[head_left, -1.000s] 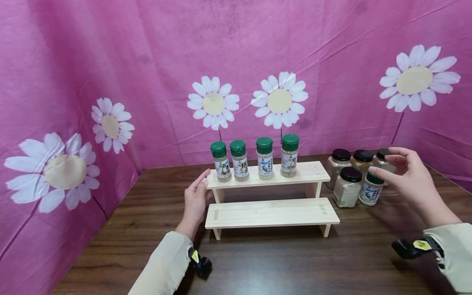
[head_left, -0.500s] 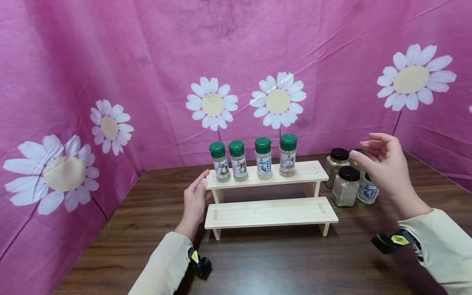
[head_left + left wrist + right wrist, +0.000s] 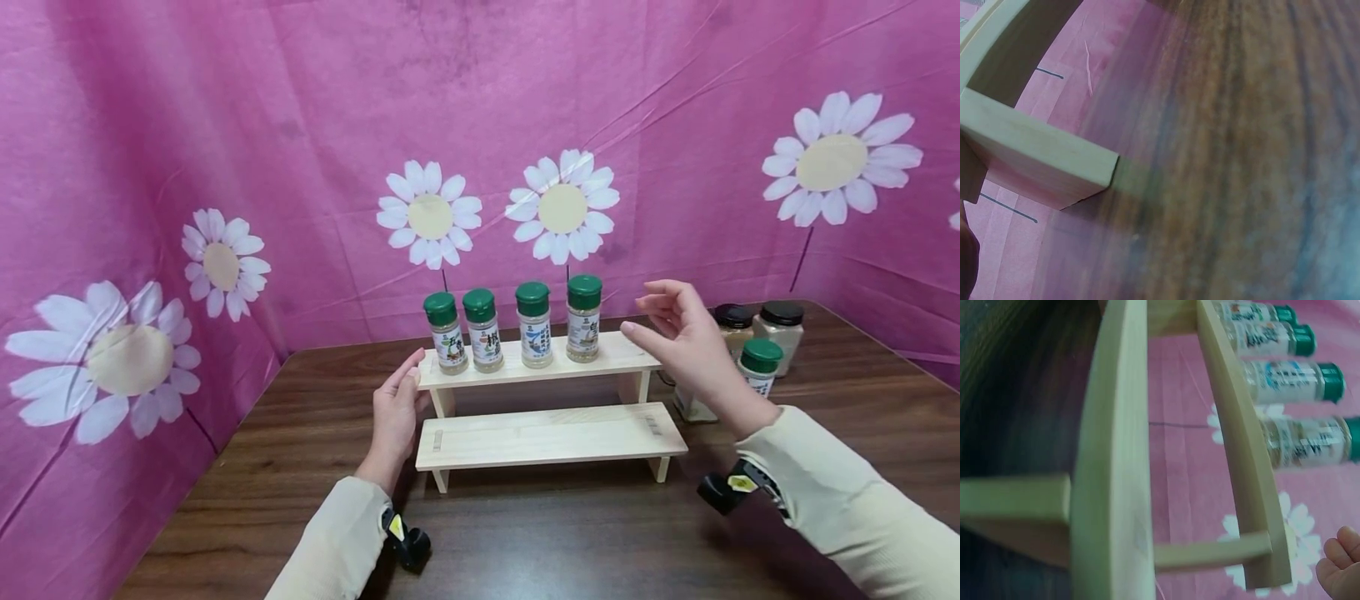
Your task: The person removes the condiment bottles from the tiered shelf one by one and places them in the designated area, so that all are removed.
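1. Pale wooden two-tier spice rack (image 3: 551,437) stands on the dark wood-grain tabletop (image 3: 315,450), its lower shelf nearer the person and its upper shelf (image 3: 615,354) behind.
2. Left hand (image 3: 395,412) grips the left end of the upper shelf, thumb on the near side; the far fingertips are partly hidden.
3. Right hand (image 3: 682,337) hovers by the right end of the upper shelf, its fingers loosely bent and thumb apart, released from any grasp.
4. Four green-capped spice shakers stand upright in a row on the upper shelf: first (image 3: 451,346) and second (image 3: 487,346) near the left end, third (image 3: 536,340) around the middle, fourth (image 3: 583,325) nearest the right hand but apart from it.
5. Right of the rack, on the tabletop, another green-capped shaker (image 3: 761,357) stands partly behind the right wrist, near two black-lidded jars (image 3: 783,329); a further glass jar (image 3: 693,408) is mostly covered by the right hand.
6. Pink cloth (image 3: 322,100) printed with white daisies hangs behind the tabletop.
7. Cream sleeves (image 3: 330,533) cover both forearms.
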Motion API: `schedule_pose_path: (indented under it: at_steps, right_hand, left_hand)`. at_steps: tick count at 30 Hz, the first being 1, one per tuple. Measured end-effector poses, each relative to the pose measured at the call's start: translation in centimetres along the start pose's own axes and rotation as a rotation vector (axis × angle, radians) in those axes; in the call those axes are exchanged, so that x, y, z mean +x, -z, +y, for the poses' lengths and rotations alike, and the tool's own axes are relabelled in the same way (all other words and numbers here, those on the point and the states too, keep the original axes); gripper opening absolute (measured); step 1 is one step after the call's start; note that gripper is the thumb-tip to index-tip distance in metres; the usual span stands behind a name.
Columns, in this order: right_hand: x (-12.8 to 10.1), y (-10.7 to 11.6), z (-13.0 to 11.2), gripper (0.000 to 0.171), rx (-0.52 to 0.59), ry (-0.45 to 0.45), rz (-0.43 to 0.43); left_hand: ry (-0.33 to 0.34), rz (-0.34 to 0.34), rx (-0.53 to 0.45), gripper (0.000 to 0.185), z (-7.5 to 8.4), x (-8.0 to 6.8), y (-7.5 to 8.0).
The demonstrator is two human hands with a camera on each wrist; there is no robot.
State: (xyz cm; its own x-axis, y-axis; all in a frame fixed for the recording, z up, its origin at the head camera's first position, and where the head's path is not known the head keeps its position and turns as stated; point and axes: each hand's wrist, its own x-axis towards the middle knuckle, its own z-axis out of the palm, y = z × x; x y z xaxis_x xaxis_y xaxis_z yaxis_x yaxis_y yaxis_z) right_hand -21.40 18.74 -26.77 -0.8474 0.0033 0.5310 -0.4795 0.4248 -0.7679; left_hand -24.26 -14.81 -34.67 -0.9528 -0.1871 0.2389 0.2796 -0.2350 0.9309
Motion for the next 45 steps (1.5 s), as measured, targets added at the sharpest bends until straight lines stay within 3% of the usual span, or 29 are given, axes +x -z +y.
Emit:
schedule_pose_path:
  at_steps: [12,19,29,45]
  right_hand:
    - [0.0,-3.1,-0.5,0.061,0.01,-0.04,-0.078]
    - [0.1,-4.4,-0.6,0.063,-0.019,-0.052,-0.04]
    - [0.3,-5.6,-0.4,0.066,-0.033,0.001,0.04]
    - [0.4,-6.3,0.1,0.061,-0.097,0.01,0.122]
  left_hand:
    - [-0.001,-0.004,0.001,0.039,-0.1,0.0,0.0]
    - [-0.007,0.002,-0.002,0.039,-0.2,0.1,0.0]
    - [-0.015,0.008,-0.012,0.039,-0.3,0.1,0.0]
    - [-0.017,0.001,-0.02,0.039,-0.3,0.1,0.1]
